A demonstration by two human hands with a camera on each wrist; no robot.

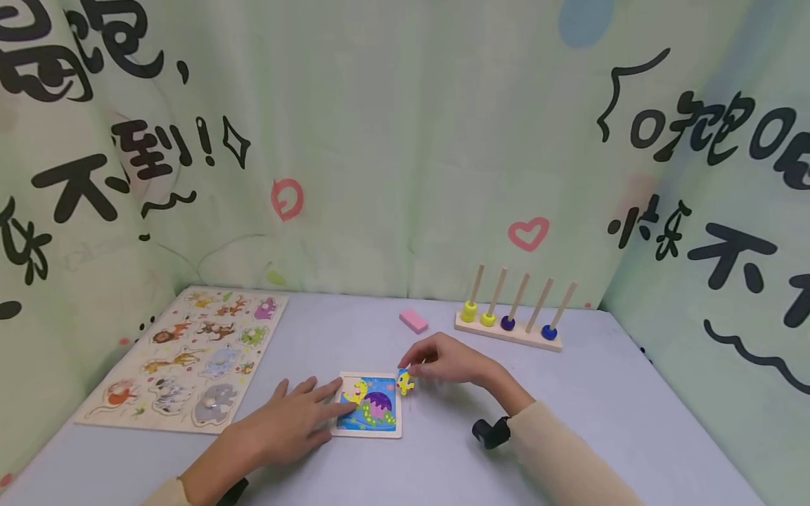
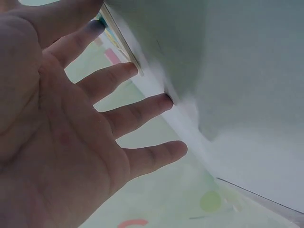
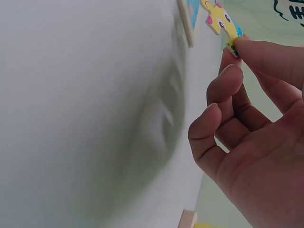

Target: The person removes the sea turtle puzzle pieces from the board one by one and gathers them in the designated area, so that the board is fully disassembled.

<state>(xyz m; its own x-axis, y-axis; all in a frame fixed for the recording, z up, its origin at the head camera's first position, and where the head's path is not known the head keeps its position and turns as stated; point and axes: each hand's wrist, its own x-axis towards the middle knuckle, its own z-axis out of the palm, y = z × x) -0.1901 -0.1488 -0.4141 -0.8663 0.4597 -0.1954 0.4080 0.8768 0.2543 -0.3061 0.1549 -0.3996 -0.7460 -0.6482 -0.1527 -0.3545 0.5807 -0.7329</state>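
A small square jigsaw puzzle (image 1: 370, 425) with a yellow creature and a purple shell on blue lies in a pale wooden frame on the table. My left hand (image 1: 294, 422) spreads its fingers over the puzzle's left side, with straight fingertips at its edge and on the picture. Between thumb and fingers, my right hand (image 1: 446, 360) pinches a yellow and blue puzzle piece (image 3: 222, 20) with a face printed on it. That piece is held just beyond the frame's upper right corner. In the right wrist view, the other fingers of this hand curl loosely below the pinch.
A large wooden animal puzzle board (image 1: 142, 337) lies at the left. Behind the small puzzle is a pink block (image 1: 414, 321). A wooden peg stand (image 1: 509, 333) with yellow and dark blue beads stands at the back right. Printed curtains (image 1: 405, 154) enclose the table.
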